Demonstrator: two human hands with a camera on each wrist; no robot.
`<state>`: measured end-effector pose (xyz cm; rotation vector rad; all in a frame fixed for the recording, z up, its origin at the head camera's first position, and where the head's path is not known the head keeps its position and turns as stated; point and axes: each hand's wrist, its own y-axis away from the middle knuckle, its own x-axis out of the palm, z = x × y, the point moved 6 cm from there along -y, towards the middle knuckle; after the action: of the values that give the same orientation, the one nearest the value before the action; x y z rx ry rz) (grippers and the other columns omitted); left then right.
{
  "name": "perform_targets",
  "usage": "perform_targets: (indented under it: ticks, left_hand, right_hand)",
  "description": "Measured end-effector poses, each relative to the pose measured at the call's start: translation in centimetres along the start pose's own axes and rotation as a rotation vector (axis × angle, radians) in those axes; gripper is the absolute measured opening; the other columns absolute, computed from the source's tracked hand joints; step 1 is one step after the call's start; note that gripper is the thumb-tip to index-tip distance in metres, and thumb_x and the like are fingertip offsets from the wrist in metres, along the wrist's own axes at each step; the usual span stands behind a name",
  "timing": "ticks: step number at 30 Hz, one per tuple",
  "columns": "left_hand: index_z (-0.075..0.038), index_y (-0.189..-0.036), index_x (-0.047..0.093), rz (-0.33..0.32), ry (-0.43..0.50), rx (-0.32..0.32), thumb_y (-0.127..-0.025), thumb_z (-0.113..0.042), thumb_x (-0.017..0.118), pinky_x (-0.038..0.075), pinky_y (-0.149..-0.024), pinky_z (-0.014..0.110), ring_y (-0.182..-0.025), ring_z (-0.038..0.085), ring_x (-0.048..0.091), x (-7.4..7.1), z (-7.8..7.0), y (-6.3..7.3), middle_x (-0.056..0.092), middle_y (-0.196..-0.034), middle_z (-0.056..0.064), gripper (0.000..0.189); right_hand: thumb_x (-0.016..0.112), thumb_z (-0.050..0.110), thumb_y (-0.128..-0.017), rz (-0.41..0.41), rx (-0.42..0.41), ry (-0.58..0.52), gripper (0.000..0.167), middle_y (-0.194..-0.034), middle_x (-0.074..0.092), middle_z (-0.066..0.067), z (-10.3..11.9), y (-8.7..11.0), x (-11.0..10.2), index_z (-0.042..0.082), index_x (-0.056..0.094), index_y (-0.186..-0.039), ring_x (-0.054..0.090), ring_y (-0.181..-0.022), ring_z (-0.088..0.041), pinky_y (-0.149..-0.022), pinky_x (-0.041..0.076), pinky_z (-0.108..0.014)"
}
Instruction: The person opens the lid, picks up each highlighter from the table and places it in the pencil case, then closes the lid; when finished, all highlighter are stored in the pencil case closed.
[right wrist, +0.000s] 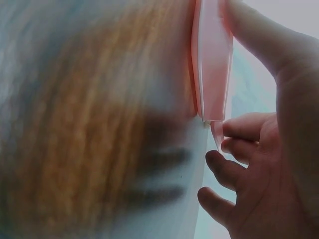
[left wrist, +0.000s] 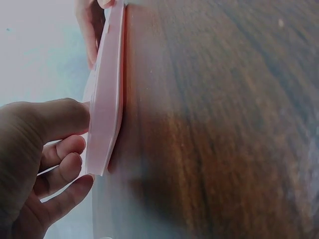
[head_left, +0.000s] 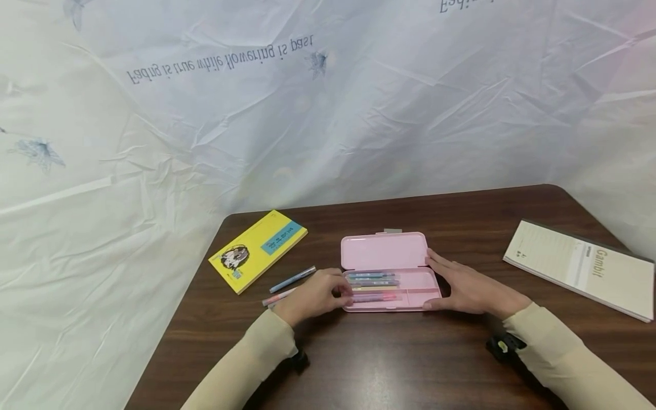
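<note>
An open pink pencil case (head_left: 422, 279) lies on the table, its lid (head_left: 384, 252) folded back. Inside, several pens (head_left: 376, 283) lie in the left part of the tray. At the case's left end is my left hand (head_left: 318, 293), fingers curled and thumb at the rim. In the left wrist view this thumb (left wrist: 60, 117) meets the case wall; its tip is hidden. My right hand (head_left: 468, 287) holds the right end, thumb at the front corner and fingers near the lid's hinge side. The right wrist view shows the thumb against the case side (right wrist: 215, 74).
A blue pen (head_left: 292, 279) and a pink pen (head_left: 277, 296) lie left of the case, partly behind my left hand. A yellow book (head_left: 256, 245) is at the back left. A cream notebook (head_left: 579, 267) lies at the right. White cloth (head_left: 307, 125) hangs behind the brown table (head_left: 369, 359).
</note>
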<state>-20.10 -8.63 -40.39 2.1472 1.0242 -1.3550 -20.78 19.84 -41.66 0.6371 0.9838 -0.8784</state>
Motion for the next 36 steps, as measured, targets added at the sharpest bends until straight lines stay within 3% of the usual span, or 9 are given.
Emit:
perform_targets:
  ticks: [7, 14, 22, 25, 36]
  left_hand:
    - [-0.019, -0.096, 0.077, -0.016, -0.001, -0.002, -0.09, -0.027, 0.077, 0.049, -0.069, 0.016, -0.078, 0.005, 0.055, -0.3, 0.1, 0.3, 0.061, -0.089, -0.009, 0.01]
    - [-0.017, -0.101, 0.078, -0.055, 0.013, -0.103, -0.091, -0.029, 0.075, 0.051, -0.075, 0.021, -0.082, 0.007, 0.055, -1.7, 0.9, 1.4, 0.063, -0.092, -0.011, 0.016]
    - [-0.011, -0.101, 0.077, -0.195, 0.072, -0.171, -0.087, -0.024, 0.08, 0.057, -0.082, 0.038, -0.086, 0.019, 0.063, -5.2, 2.5, 4.3, 0.066, -0.094, -0.006, 0.019]
    - [-0.012, -0.1, 0.077, -0.241, 0.065, -0.207, -0.086, -0.023, 0.081, 0.057, -0.081, 0.041, -0.084, 0.019, 0.063, -6.2, 3.4, 5.5, 0.066, -0.092, -0.007, 0.018]
    - [-0.011, -0.099, 0.078, -0.302, 0.015, -0.278, -0.084, -0.021, 0.082, 0.056, -0.079, 0.035, -0.085, 0.014, 0.063, -7.3, 6.2, 10.3, 0.067, -0.091, -0.006, 0.018]
  right_hand:
    - [0.065, 0.076, -0.077, 0.001, -0.005, -0.002, 0.114, -0.163, 0.022, -0.019, 0.1, -0.1, 0.0, 0.001, 0.029, -0.156, 0.034, -0.138, -0.054, -0.106, 0.032, -0.067]
    - [0.066, 0.075, -0.077, -0.007, -0.011, 0.001, 0.114, -0.163, 0.023, -0.021, 0.2, 0.0, -0.1, 0.0, 0.029, -0.155, 0.035, -0.139, -0.051, -0.105, 0.034, -0.066]
    - [0.067, 0.073, -0.078, -0.015, -0.02, -0.001, 0.113, -0.162, 0.023, -0.021, 0.1, 0.0, -0.3, 0.0, 0.029, -0.155, 0.036, -0.139, -0.05, -0.104, 0.036, -0.065]
    - [0.067, 0.072, -0.079, -0.023, -0.035, -0.002, 0.111, -0.162, 0.023, -0.021, 0.1, 0.1, -0.3, 0.0, 0.03, -0.155, 0.036, -0.139, -0.049, -0.104, 0.037, -0.063]
    - [0.068, 0.071, -0.079, -0.025, -0.05, -0.02, 0.111, -0.163, 0.022, -0.021, 0.2, 0.1, -0.3, -0.002, 0.03, -0.154, 0.035, -0.141, -0.046, -0.105, 0.038, -0.061]
